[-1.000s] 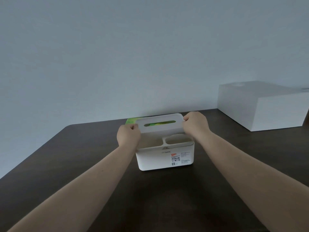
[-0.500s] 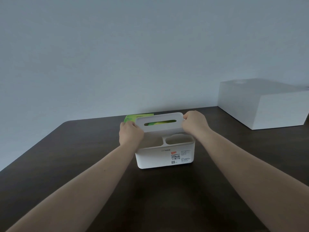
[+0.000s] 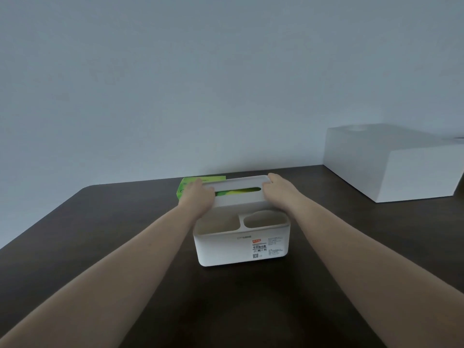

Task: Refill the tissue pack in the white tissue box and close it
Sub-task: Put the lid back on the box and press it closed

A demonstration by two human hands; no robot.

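The white tissue box (image 3: 226,249) stands on the dark table with two open compartments along its near side and a label on its front. Its white lid (image 3: 241,197), with a long slot, is raised and tilted over the back part of the box. My left hand (image 3: 198,197) grips the lid's left end and my right hand (image 3: 278,190) grips its right end. A green tissue pack (image 3: 193,182) lies just behind the box; green shows through the lid's slot. Whether the pack is inside the box I cannot tell.
A large white rectangular box (image 3: 401,169) sits at the back right of the dark wooden table (image 3: 100,234). A plain pale wall rises behind the table's far edge.
Both hands have carried the lid slightly backward and to the left, tilting it flatter. More of the green pack shows at the lid's left end.
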